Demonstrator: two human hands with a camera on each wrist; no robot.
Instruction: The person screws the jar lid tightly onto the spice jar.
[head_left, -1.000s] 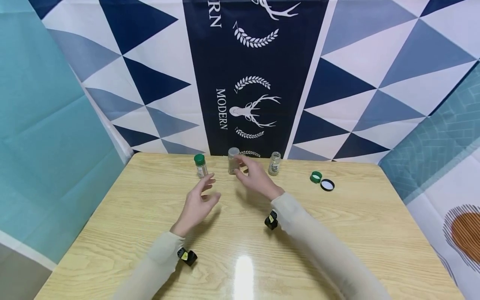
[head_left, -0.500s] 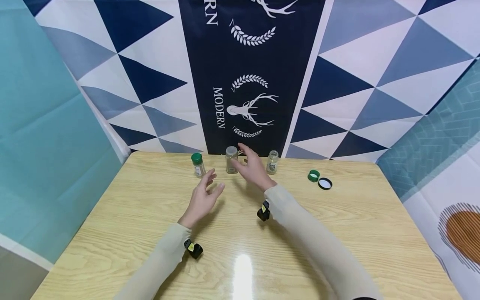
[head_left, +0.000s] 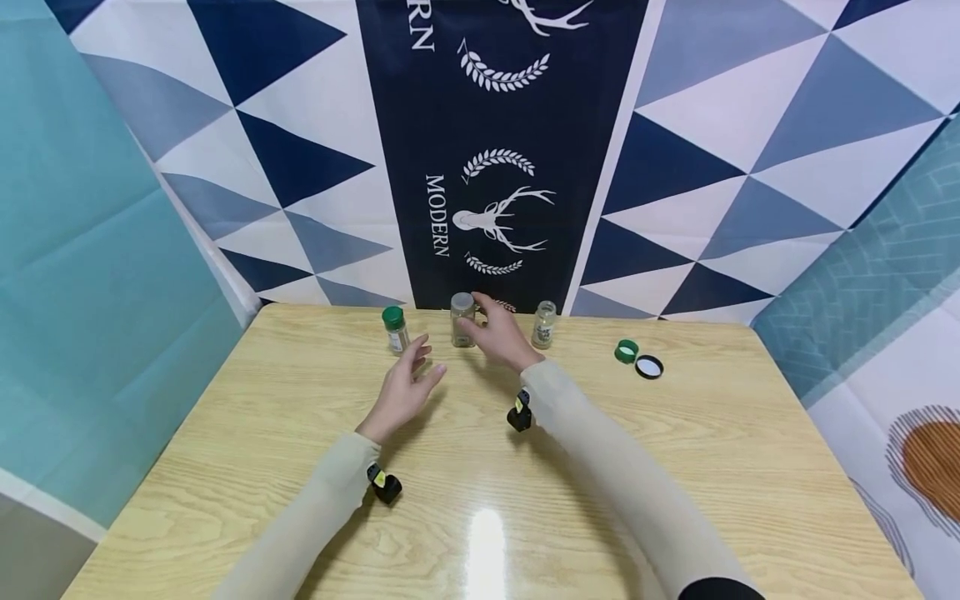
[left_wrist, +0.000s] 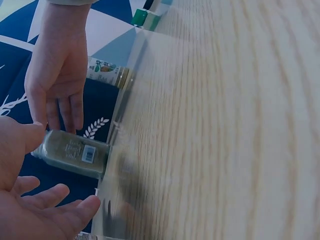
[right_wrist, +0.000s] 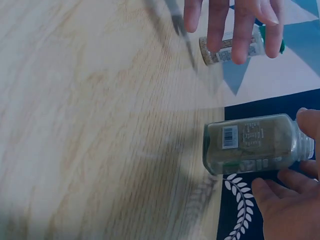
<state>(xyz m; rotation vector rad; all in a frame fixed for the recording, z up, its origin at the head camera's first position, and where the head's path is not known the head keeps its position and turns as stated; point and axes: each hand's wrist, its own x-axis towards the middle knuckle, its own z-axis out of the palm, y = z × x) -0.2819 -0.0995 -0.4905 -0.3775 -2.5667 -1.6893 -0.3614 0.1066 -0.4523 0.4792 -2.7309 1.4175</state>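
Note:
A square glass spice jar (head_left: 462, 323) of greyish-brown powder stands upright at the table's back, its barcode label showing in the right wrist view. My right hand (head_left: 501, 335) is beside it, thumb near the jar's neck and the other fingers extended along its far side. Whether any finger touches the glass I cannot tell. My left hand (head_left: 401, 392) hovers over the table with loosely bent fingers and nothing in them. Just beyond its fingertips stands a small jar with a green cap (head_left: 396, 331).
A lidless glass jar with a label (head_left: 544, 325) stands right of my right hand. Farther right a green cap (head_left: 626, 351) and a black ring-shaped lid (head_left: 648, 367) lie on the wooden table (head_left: 525, 500). A patterned cloth (head_left: 300, 167) hangs behind the back edge.
My right hand has shifted slightly left, closer around the powder jar. The left hand has moved a little forward and right since a second ago. The jars stay in place.

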